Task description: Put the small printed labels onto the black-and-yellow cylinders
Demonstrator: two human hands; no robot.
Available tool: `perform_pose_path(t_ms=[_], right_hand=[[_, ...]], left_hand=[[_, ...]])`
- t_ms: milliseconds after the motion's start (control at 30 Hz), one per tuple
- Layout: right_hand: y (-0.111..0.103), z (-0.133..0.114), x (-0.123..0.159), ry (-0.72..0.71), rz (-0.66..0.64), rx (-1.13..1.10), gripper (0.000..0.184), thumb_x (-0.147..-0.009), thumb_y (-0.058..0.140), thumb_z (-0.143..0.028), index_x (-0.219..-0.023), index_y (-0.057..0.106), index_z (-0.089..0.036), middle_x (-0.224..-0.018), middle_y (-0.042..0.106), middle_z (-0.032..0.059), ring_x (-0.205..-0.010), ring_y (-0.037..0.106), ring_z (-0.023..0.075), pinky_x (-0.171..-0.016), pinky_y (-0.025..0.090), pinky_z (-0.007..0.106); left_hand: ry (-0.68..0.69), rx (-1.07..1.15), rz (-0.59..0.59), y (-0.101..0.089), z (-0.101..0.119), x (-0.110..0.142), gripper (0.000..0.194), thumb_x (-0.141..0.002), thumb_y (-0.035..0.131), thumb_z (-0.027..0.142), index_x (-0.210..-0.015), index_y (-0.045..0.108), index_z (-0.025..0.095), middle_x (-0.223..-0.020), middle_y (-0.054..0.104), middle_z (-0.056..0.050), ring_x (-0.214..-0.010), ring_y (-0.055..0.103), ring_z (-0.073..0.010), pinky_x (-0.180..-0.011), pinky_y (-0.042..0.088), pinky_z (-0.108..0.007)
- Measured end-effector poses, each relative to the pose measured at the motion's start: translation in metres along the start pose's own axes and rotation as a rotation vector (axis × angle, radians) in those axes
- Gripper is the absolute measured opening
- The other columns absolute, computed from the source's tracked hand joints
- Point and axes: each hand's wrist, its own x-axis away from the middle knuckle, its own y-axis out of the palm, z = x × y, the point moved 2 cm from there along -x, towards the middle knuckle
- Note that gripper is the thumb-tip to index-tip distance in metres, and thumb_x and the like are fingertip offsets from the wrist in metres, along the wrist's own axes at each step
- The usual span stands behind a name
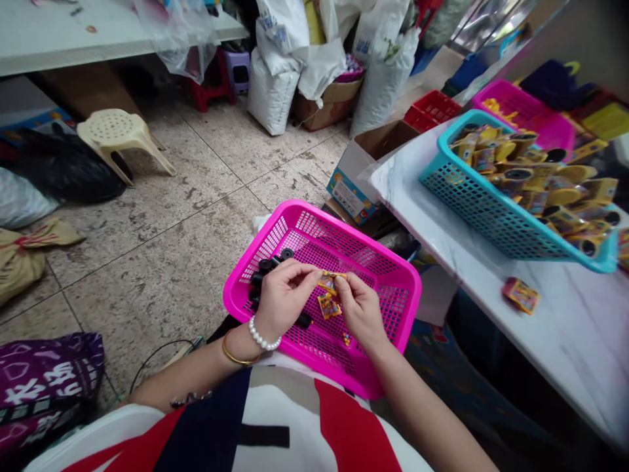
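Note:
My left hand [282, 292] and my right hand [358, 308] meet over a pink mesh basket [393, 272] resting on my lap. Between the fingertips of both hands I pinch a small yellow and orange printed sticker strip [328, 285]; a second piece [329, 306] hangs just below it. Several small black cylinders [270, 264] lie in the basket's left part, partly hidden behind my left hand. A tiny coloured bit [346, 339] lies on the basket floor near my right wrist. My left wrist wears a pearl bracelet and a gold bangle.
To the right stands a white marble-look table [491, 275] holding a teal basket [486, 210] full of yellow-labelled cylinders, a second pink basket [521, 108], and one loose sticker [521, 295]. Cardboard boxes [358, 177], white sacks [275, 85] and a cream stool [118, 134] sit on the tiled floor.

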Motion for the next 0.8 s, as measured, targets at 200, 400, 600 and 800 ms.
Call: perform_pose_path(t_ms=[200, 400, 600, 800], right_hand=[[0.001, 0.002, 0.001, 0.015, 0.012, -0.013, 0.033, -0.092, 0.051, -0.043, -0.071, 0.055, -0.018, -0.061, 0.047, -0.0028, -0.056, 0.044, 0.0114, -0.051, 0.034, 0.023], [0.003, 0.003, 0.002, -0.019, -0.017, 0.012, 0.031, -0.094, 0.049, -0.042, -0.076, 0.058, -0.018, -0.064, 0.049, -0.002, -0.058, 0.045, 0.0124, -0.054, 0.036, 0.024], [0.001, 0.0, 0.002, -0.175, -0.039, 0.157, 0.022, -0.095, 0.05, -0.036, -0.09, 0.065, -0.02, -0.076, 0.059, 0.0016, -0.07, 0.054, 0.0159, -0.064, 0.042, 0.028], [0.002, 0.001, -0.003, -0.219, -0.012, 0.106, 0.022, -0.095, 0.051, -0.035, -0.093, 0.069, -0.023, -0.08, 0.063, 0.0026, -0.073, 0.058, 0.0167, -0.067, 0.044, 0.029]], left_hand=[[0.017, 0.005, 0.018, 0.0, -0.001, 0.001, 0.011, -0.087, 0.064, 0.027, -0.091, 0.071, 0.019, -0.089, 0.067, -0.003, -0.078, 0.061, -0.0134, -0.068, 0.049, -0.025], [0.036, -0.033, -0.033, 0.003, -0.005, 0.001, 0.011, -0.086, 0.065, 0.026, -0.086, 0.072, 0.018, -0.085, 0.065, -0.004, -0.076, 0.061, -0.0142, -0.067, 0.05, -0.026], [0.022, -0.02, -0.073, -0.001, -0.003, -0.004, 0.008, -0.081, 0.07, 0.025, -0.083, 0.074, 0.018, -0.084, 0.066, -0.005, -0.076, 0.061, -0.0152, -0.067, 0.049, -0.026], [-0.292, 0.169, -0.166, -0.007, -0.003, -0.012, 0.012, -0.077, 0.073, 0.028, -0.074, 0.073, 0.016, -0.07, 0.067, -0.003, -0.064, 0.059, -0.0124, -0.06, 0.046, -0.023]])
